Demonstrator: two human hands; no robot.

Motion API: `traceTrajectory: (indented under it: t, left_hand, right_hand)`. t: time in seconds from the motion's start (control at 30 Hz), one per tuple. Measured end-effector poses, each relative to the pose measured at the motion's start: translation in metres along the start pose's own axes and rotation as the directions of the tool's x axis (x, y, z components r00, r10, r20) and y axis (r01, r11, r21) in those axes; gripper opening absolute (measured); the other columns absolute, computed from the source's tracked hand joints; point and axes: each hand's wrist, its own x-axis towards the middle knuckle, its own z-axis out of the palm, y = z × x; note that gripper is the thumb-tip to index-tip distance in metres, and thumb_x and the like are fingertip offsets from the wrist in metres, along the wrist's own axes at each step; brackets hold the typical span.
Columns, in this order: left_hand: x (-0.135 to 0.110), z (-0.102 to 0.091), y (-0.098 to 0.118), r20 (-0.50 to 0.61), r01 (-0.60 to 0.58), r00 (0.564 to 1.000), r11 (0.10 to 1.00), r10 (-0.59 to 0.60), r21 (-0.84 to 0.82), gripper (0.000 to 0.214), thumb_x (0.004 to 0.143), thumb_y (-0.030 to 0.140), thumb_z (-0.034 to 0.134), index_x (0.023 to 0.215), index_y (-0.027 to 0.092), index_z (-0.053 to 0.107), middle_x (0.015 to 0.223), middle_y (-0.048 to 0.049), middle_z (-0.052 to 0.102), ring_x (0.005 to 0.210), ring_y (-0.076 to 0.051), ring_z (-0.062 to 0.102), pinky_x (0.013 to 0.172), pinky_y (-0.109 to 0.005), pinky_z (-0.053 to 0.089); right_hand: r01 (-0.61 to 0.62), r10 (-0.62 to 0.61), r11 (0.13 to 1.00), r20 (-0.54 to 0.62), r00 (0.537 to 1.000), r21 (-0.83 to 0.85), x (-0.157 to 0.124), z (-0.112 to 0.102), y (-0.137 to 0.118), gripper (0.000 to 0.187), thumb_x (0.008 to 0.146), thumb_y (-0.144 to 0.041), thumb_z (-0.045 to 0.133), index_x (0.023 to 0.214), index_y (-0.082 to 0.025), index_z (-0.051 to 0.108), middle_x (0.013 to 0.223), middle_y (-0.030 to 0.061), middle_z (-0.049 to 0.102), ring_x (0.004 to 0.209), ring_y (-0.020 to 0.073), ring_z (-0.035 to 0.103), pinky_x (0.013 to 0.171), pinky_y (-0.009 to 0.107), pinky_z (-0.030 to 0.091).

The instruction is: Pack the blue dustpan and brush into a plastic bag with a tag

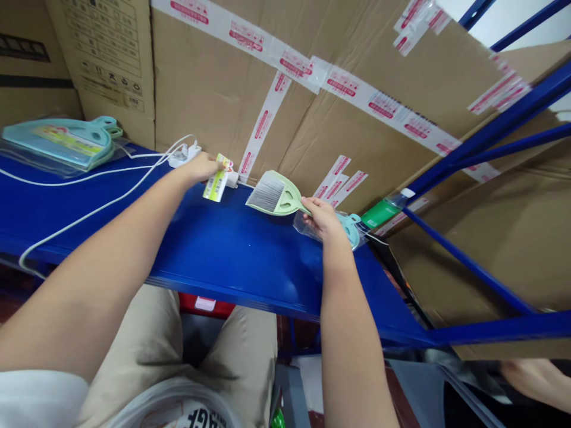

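Note:
My right hand [322, 219] is closed round the handle of a small green brush [273, 194] with grey bristles, held just above the blue shelf [223, 249]. A clear plastic bag and a teal handle [352, 229] lie under that hand. My left hand [199, 167] reaches to the back of the shelf and pinches a yellow and white label card [217, 182]. A white plug [185, 154] with its cable lies just left of that hand.
Teal dustpan sets [62, 141] in clear bags lie at the shelf's far left. White cables [89, 205] trail across the shelf. Taped cardboard boxes [339, 83] stand behind. A green tape roll [379, 213] and blue rack struts [491, 128] are to the right.

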Motion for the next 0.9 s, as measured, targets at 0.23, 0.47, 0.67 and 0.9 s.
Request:
traceTrajectory:
  t: [0.23,0.47,0.67,0.9]
  left_hand:
    - [0.008,-0.011,-0.015,-0.151,0.046,0.988,0.969,-0.009,0.242,0.043,0.061,0.013,0.091,0.055,0.026,0.051,0.079,-0.0120,0.073,0.132,-0.047,0.064,0.118,-0.055,0.043]
    - [-0.034,0.045,0.014,0.231,-0.036,0.968,0.967,0.097,-0.253,0.022,0.095,0.032,0.069,0.079,0.018,0.075,0.091,-0.0131,0.082,0.105,-0.031,0.077,0.091,-0.035,0.059]
    - [-0.045,0.062,0.016,0.245,-0.040,0.956,0.898,0.162,-0.439,0.021,0.095,0.011,0.062,0.089,0.018,0.080,0.094,-0.0071,0.083,0.105,-0.022,0.077,0.097,-0.030,0.054]
    - [-0.042,0.064,0.015,0.240,0.010,0.965,0.905,0.102,-0.426,0.020,0.097,0.019,0.066,0.083,0.018,0.080,0.084,-0.0084,0.081,0.096,-0.024,0.078,0.093,-0.033,0.056]
  right_hand:
    - [-0.048,0.047,0.999,-0.052,0.997,-0.001,-0.005,0.009,0.001,0.030,0.086,-0.019,0.082,0.072,-0.022,0.055,0.052,-0.0087,0.053,0.039,0.0050,0.045,0.035,0.013,0.036]
    - [0.093,-0.093,0.996,0.048,0.994,0.016,0.000,0.024,0.008,0.033,0.085,-0.036,0.081,0.080,-0.025,0.050,0.059,-0.0094,0.053,0.048,0.0075,0.051,0.042,0.015,0.040]
    - [0.455,-0.419,0.820,0.177,0.891,-0.347,0.002,0.023,0.013,0.028,0.076,-0.033,0.079,0.096,-0.025,0.062,0.084,-0.0049,0.065,0.069,0.0122,0.056,0.068,0.026,0.050]
    - [0.506,-0.368,0.653,0.349,0.862,-0.564,-0.005,0.029,0.007,0.014,0.075,-0.034,0.071,0.075,-0.023,0.061,0.082,-0.0010,0.061,0.081,0.0194,0.057,0.084,0.033,0.047]
